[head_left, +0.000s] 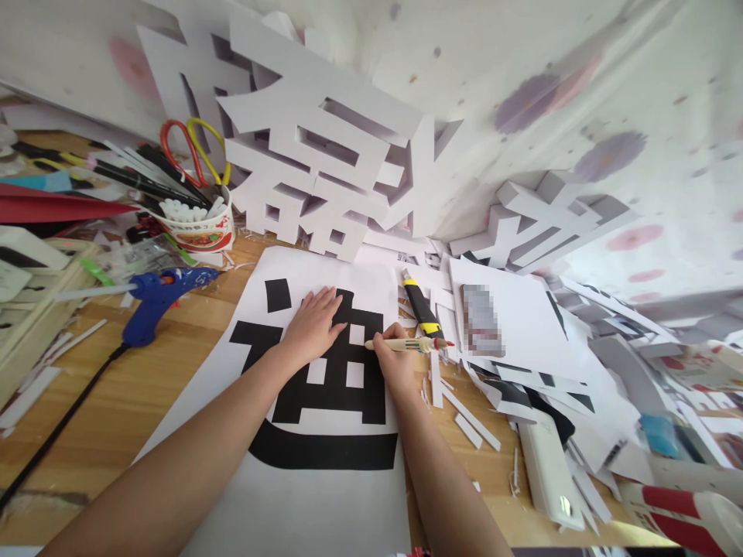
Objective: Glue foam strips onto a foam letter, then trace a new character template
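Note:
A large white paper sheet lies on the wooden table with a bold black character on it. Over the upper middle of the character, my left hand rests flat with its fingers stretched out. My right hand grips a cream multicolour pen with a red end pointing right. The pen's other end is over the black strokes near the small white squares at the character's right side. A yellow and black utility knife lies just beyond my right hand.
At left are a blue glue gun with its black cord and a paper cup holding scissors and pens. White three-dimensional paper characters stand behind. Paper strips, stacked sheets, and a white power bank lie at right.

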Motion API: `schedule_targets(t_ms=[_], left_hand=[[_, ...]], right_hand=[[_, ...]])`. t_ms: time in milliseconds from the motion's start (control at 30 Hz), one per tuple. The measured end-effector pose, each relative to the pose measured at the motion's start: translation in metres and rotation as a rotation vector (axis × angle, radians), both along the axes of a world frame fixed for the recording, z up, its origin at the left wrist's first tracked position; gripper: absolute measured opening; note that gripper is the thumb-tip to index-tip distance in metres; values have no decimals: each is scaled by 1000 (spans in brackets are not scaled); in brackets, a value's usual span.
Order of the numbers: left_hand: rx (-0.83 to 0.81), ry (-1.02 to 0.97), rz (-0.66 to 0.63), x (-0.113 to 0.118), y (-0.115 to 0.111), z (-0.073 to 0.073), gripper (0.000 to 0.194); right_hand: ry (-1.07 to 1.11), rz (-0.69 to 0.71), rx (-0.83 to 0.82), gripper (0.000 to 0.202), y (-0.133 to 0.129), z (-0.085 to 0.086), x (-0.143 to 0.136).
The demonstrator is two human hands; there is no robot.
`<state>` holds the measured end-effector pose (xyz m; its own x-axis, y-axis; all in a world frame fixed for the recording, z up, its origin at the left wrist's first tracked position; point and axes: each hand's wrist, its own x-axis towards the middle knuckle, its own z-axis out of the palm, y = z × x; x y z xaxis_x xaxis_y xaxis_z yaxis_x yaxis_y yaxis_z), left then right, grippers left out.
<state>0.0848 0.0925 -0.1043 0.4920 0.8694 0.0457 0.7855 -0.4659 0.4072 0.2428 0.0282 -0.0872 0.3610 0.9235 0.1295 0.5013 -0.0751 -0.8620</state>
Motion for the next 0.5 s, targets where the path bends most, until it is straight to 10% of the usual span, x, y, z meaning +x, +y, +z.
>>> schedule_targets(t_ms=[500], left_hand=[[-7, 40, 1, 1, 0, 2, 54]], right_hand=[[7, -14, 18, 22, 2, -3, 0]])
